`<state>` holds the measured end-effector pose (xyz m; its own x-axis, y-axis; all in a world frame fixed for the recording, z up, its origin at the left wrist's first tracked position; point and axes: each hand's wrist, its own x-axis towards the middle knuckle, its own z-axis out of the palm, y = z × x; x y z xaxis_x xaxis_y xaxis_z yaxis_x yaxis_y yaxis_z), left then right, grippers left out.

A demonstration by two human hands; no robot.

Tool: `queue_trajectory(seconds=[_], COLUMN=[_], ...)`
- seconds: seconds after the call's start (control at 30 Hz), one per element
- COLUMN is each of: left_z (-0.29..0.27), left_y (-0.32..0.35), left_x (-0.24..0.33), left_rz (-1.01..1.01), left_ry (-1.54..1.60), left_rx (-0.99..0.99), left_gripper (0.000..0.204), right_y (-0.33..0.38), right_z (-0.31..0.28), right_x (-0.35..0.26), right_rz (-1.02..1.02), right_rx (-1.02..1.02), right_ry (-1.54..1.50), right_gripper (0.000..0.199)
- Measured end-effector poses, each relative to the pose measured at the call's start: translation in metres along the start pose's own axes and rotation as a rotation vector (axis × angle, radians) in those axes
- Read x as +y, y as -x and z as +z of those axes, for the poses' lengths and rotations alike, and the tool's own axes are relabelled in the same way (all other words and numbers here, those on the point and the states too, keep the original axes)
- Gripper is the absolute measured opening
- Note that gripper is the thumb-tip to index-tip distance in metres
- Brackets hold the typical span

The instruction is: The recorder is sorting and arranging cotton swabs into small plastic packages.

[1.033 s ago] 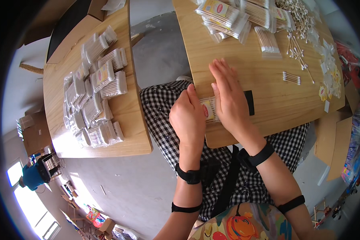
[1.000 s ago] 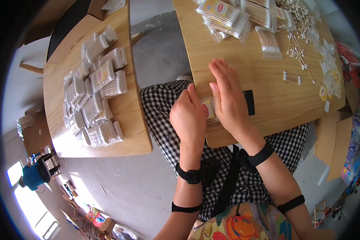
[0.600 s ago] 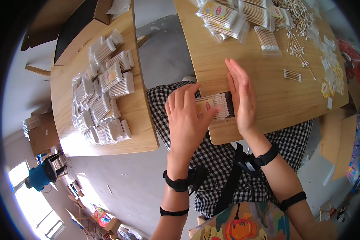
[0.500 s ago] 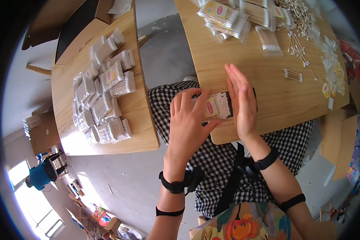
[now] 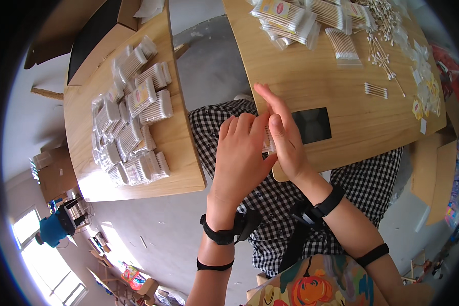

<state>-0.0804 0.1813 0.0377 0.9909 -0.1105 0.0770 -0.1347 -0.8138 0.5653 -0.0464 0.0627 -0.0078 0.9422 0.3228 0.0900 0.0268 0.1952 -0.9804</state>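
Observation:
My left hand [image 5: 241, 155] grips a pack of cotton swabs [image 5: 269, 139], fingers bent over its top and thumb on the near side. The pack lies at the table's left corner and is mostly hidden beneath the hands. Against its right end rests my right hand [image 5: 289, 144], held on edge, palm facing the pack, fingers stretched out and holding nothing. A flat black rectangular plate [image 5: 312, 125] lies on the table just right of that hand.
On the right table [image 5: 352, 148] are bagged swab packs [image 5: 280, 15], loose swabs [image 5: 378, 53], a small row of swabs [image 5: 376, 90] and yellow labels [image 5: 428, 102]. Finished-looking swab packs [image 5: 130, 132] pile on the left table [image 5: 183, 173], beside a cardboard box [image 5: 104, 46]. A person [image 5: 53, 228] is far left.
My right hand has moved left against the swab ends, uncovering the black plate. The pack has shifted slightly left under my left hand and is now more covered.

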Motion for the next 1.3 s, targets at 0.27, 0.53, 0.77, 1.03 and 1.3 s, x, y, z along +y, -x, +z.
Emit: queue_trajectory(seconds=[0.27,0.53,0.77,1.03,1.3], left_z=[-0.014,-0.069,-0.029,0.035,0.065], left_y=[-0.027,0.004,0.028,-0.001,-0.019], left_x=[0.001,-0.012,0.049,0.112,0.118], left_rz=[-0.374,-0.701,-0.369,-0.111,-0.438], left_ry=[0.090,0.030,0.850,0.586,1.082], left_rx=[-0.218,-0.350,0.102,0.173,-0.023], left_gripper=[0.040,0.038,0.031,0.022,0.018], right_y=[0.003,0.046,0.069,0.061,0.056], right_z=[-0.013,-0.056,-0.062,-0.132,-0.163], right_x=[-0.016,-0.051,-0.093,-0.112,-0.091], right_rz=[0.104,0.287,0.567,0.369,0.467], right_rx=[0.259,0.111,-0.204,-0.131,-0.059], right_ry=[-0.135,-0.020,-0.523,-0.247,-0.250], right_gripper=[0.058,0.047,0.061,0.048,0.040])
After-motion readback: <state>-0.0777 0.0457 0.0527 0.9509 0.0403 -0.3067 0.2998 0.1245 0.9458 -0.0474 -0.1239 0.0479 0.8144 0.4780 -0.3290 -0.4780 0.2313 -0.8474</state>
